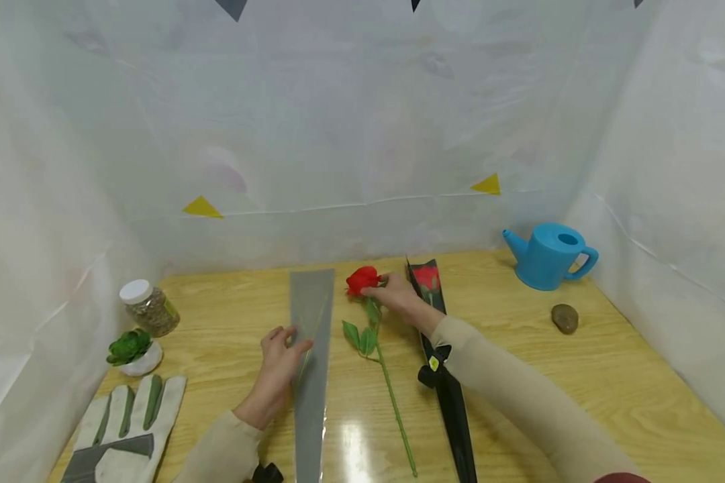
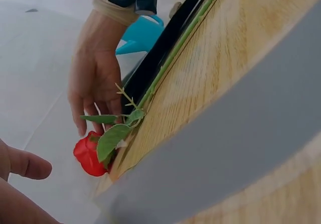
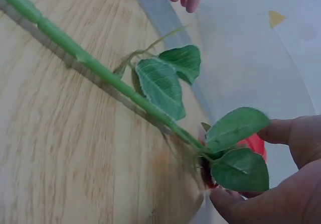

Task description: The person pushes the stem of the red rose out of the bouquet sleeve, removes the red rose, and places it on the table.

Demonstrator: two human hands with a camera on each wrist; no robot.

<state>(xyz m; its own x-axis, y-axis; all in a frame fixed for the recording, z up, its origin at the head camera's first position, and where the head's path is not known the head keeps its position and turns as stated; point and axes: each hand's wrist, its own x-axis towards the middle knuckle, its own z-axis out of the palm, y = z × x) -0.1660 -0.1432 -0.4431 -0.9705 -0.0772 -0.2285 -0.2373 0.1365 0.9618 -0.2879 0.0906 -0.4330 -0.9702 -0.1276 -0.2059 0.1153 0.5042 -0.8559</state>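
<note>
A red artificial rose (image 1: 363, 280) lies with its green stem (image 1: 395, 406) along the table. At its bloom is my right hand (image 1: 401, 295); thumb and fingers stand on either side of the petals, also seen in the right wrist view. A long grey flower sleeve (image 1: 311, 402) lies flat left of the rose. Over that sleeve's left edge reaches my left hand (image 1: 278, 365), fingers loosely bent, holding nothing. In the left wrist view its thumb (image 2: 31, 165) shows at the left edge. Right of the rose, partly behind my right forearm, lies a black sleeve (image 1: 453, 409) with another red rose (image 1: 425, 276) inside.
A blue watering can (image 1: 546, 258) and a brown stone (image 1: 564, 318) stand at the right. On the left are a white-lidded jar (image 1: 151, 308), a potted succulent (image 1: 134, 352) and a work glove (image 1: 123, 429). White sheeting (image 1: 362, 134) walls the table at the back and sides.
</note>
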